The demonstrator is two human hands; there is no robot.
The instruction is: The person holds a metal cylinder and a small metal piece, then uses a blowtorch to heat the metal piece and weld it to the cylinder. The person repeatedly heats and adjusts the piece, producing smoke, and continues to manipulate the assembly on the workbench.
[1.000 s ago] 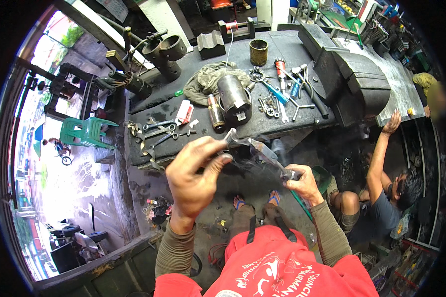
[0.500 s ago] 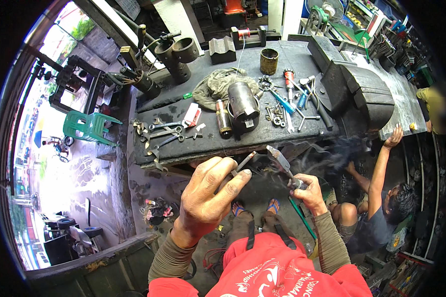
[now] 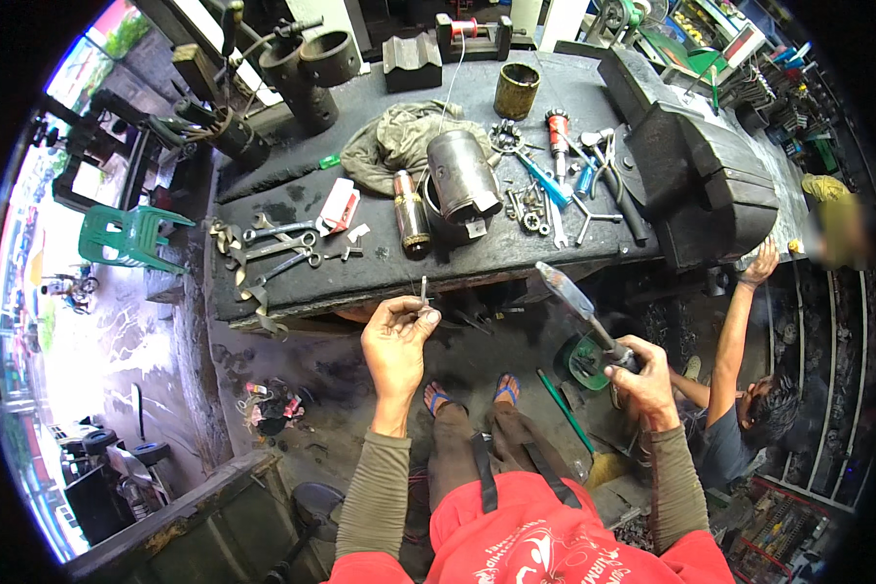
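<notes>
My left hand [image 3: 396, 350] pinches a short, thin grey rod [image 3: 424, 289] between thumb and fingertips, held upright just off the bench's front edge. My right hand [image 3: 644, 378] is wrapped round the dark handle of what looks like a soldering iron [image 3: 576, 300]. Its long flat metal head points up and left toward the bench, apart from the rod. Beyond the hands, a metal cylinder [image 3: 462, 180] stands on the dark workbench [image 3: 311, 151], next to a dark canister [image 3: 411, 219] and a crumpled grey cloth [image 3: 384, 146].
Wrenches [image 3: 287, 238] and a red-white box [image 3: 339, 206] lie at the bench's left. Pliers [image 3: 618, 190] and other tools lie right, by a large vise [image 3: 706, 185]. A co-worker [image 3: 740, 409] crouches at right, arm raised. A green chair [image 3: 127, 238] stands left.
My left hand has drawn back and the rod has turned upright. My right hand has moved right and down, taking the iron away from the rod. The smoke has thinned.
</notes>
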